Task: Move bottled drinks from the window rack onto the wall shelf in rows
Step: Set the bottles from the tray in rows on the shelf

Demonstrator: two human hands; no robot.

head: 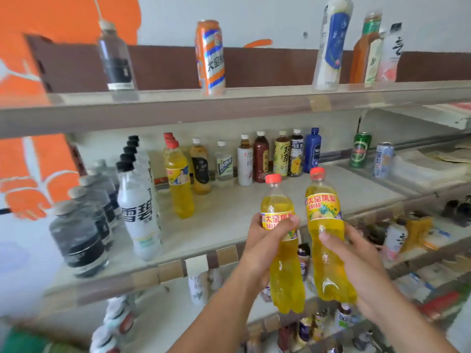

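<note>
My left hand [267,240] grips a yellow pineapple soda bottle [285,273] with a red cap around its label. My right hand [356,258] holds a second, matching yellow bottle [328,253] by its waist. Both bottles are upright in front of the middle wall shelf [229,217]. On that shelf a row of the same yellow bottles [178,184] runs front to back. Left of it stand a row of white black-capped bottles [140,212] and a row of dark-labelled clear bottles [79,238].
Along the back of the middle shelf stand several assorted tea and water bottles [260,159], with a green can [360,149] and a pale can [383,160] to the right. The top shelf [229,98] carries an orange can and a few bottles. Lower shelves hold mixed goods.
</note>
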